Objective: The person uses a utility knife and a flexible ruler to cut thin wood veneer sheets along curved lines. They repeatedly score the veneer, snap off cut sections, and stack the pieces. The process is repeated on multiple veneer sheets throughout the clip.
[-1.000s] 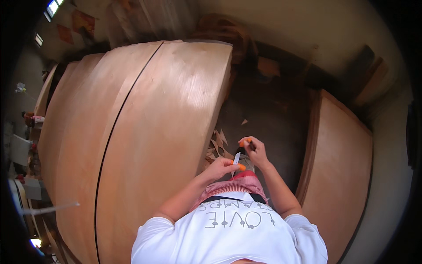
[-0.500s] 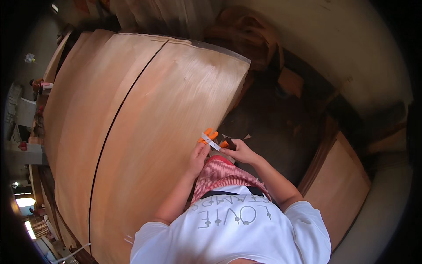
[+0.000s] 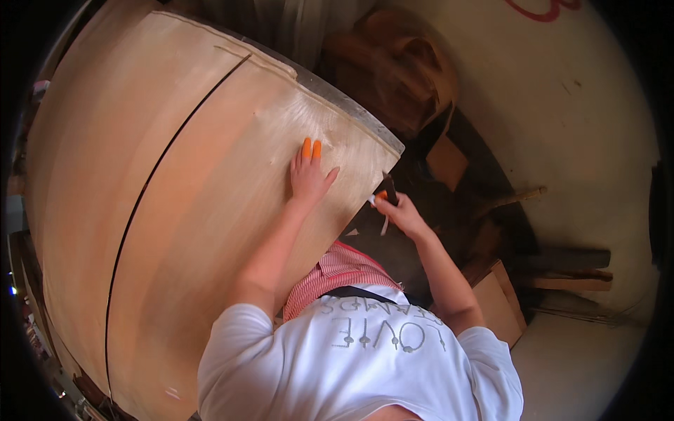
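My left hand [image 3: 309, 179] lies flat, fingers stretched, on a large pale wood veneer sheet [image 3: 232, 154]. Two of its fingertips wear orange finger covers [image 3: 312, 149]. Just off the sheet's right edge, my right hand [image 3: 401, 212] is closed around a dark, pointed knife [image 3: 388, 186], its tip towards the sheet's corner. A white strip [image 3: 385, 225] hangs below that hand, with a white bit at the fingertips. Orange also shows at the right fingers, which partly hide what they grip.
A black strap or line [image 3: 172, 144] crosses the sheet lengthwise. A grey slab edge [image 3: 351, 105] shows beneath its far side. Brown crumpled sheets [image 3: 393, 70] lie beyond. Boards [image 3: 502, 298] and dark planks [image 3: 569, 258] are on the right by a pale wall [image 3: 562, 126].
My left hand has let go of the white strip and moved up onto the sheet, flattening out. My right hand has moved up and right with the knife and strip. The view has shifted.
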The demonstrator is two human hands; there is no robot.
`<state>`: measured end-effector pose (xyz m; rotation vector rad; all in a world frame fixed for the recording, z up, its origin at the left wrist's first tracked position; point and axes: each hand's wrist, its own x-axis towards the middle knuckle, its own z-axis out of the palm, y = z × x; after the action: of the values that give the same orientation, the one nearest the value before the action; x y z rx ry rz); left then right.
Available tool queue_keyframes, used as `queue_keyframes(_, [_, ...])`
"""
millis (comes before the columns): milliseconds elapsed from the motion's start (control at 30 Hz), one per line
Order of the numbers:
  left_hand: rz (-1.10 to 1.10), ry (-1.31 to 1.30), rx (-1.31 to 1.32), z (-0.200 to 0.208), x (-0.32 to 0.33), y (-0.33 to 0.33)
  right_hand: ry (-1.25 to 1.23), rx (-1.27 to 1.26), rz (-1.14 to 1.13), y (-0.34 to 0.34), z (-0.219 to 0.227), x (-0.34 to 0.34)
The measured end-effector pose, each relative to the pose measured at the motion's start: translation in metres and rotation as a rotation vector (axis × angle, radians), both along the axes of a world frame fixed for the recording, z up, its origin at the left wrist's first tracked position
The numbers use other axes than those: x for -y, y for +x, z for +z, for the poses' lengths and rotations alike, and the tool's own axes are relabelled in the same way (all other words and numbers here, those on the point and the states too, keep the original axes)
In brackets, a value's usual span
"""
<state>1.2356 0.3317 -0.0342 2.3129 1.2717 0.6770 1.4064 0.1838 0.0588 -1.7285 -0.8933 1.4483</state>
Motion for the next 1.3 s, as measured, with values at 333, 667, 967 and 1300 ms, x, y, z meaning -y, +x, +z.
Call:
queue_keyframes(333, [-0.045,0.095,-0.279,-0.039,-0.06,0.026,-0.114,0.038,-0.193,0.023,-0.092,-0.151])
queue_keyframes(667, [-0.261,0.079,-0.293,-0.023,-0.063,0.034,-0.19,0.131,-0.086,0.027,-0.104,-0.159])
queue_keyframes(967, [-0.303,0.186,-0.53,-0.021,-0.068,0.042,-0.166,0.765,0.652,0.12,-0.082,-0.197])
queue_keyframes(1300, [-0.04,-0.058,-0.159,-0.009,-0.085,-0.009,-0.043,-0.52,-0.017,0.099,-0.068,-0.089])
